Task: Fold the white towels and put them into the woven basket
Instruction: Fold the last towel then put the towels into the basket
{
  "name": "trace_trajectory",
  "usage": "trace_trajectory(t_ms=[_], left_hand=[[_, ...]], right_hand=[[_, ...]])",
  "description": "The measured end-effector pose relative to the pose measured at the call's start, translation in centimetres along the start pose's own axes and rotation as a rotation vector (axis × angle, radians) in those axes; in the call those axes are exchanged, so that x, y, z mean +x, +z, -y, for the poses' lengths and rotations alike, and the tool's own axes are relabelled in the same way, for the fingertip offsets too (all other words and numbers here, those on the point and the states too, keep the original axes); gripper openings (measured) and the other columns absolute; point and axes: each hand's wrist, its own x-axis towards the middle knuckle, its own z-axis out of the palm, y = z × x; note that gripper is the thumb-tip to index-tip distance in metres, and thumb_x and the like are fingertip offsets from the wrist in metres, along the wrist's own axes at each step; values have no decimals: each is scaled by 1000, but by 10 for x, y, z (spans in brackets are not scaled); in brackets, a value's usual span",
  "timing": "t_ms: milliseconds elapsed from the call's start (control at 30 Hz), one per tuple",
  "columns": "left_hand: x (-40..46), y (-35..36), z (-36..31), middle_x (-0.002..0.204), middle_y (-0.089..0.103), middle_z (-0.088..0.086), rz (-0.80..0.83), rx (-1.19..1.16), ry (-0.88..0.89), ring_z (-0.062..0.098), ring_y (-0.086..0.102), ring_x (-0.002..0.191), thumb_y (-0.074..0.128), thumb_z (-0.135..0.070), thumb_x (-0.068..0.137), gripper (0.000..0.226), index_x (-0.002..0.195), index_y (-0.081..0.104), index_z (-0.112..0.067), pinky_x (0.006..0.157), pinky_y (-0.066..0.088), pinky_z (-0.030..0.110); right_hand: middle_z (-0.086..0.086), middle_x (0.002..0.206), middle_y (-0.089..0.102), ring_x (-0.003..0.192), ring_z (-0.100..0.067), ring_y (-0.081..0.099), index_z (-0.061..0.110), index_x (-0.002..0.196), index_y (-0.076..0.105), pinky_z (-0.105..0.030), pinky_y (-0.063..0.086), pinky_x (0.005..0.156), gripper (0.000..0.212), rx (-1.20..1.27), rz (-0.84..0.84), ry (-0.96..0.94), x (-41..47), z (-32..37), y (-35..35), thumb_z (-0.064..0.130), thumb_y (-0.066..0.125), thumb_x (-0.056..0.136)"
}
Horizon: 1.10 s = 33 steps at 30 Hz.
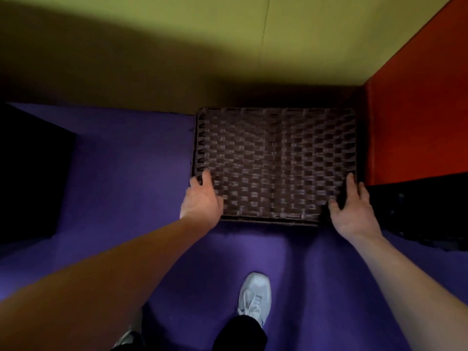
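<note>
Directly ahead of us, on a purple carpet, sits the woven basket, and every place below is given from it. We see a flat dark brown weave with a seam down its middle; whether this is a lid, the underside or a side wall, we cannot tell. Its long axis runs left to right across our view, its far edge close to a yellow-green wall and its right edge just beside a red panel.

Our left hand is at the basket's near left corner, with fingers reaching onto the left edge and thumb toward the weave. Our right hand is at the near right corner, fingers fairly straight and laid along the right edge. Neither hand is plainly curled round anything, so both read as released and resting against the basket, one on each short end. They sit about equally near it, which suits a two-handed lift, turn or pull toward us.

No white towels are in view. One pale shoe stands on the carpet on the near side of the basket. A dark block lies well to its left, and another dark shape just to its right.
</note>
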Motion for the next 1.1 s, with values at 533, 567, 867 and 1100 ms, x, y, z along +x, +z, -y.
trace_trajectory(t_ms=[533, 567, 867, 1100], left_hand=[[19, -12, -6, 136, 37, 3, -121, -523, -154, 27, 51, 116, 51, -15, 98, 33, 126, 49, -31, 96, 50, 46], [18, -16, -4, 133, 40, 1, -130, -496, -146, 27, 47, 120, 51, -16, 98, 33, 126, 49, -32, 97, 48, 46], [-7, -12, 23, 140, 47, 7, -93, -403, -112, 26, 39, 128, 49, -10, 98, 49, 143, 40, -25, 107, 41, 50], [-11, 2, 30, 153, 36, 0, -116, -558, -16, 19, 40, 137, 48, -1, 95, 57, 146, 39, -23, 117, 36, 45]], right_hand=[[-6, 161, 24, 146, -29, 29, 33, 159, 14, -42, 24, 120, 75, 295, -199, -31, 10, -2, 2, 32, 57, 98], [-6, 161, 25, 146, -27, 29, 32, 159, 14, -37, 23, 120, 77, 332, -214, -20, 9, 0, 1, 32, 59, 97], [-5, 144, 50, 129, -28, 51, 30, 143, 44, -46, 44, 108, 62, 341, -182, 19, -12, 10, 3, 45, 62, 86], [-3, 159, 33, 143, -26, 37, 25, 156, 28, -42, 33, 116, 76, 319, -215, 27, -15, 8, 6, 40, 64, 91]])
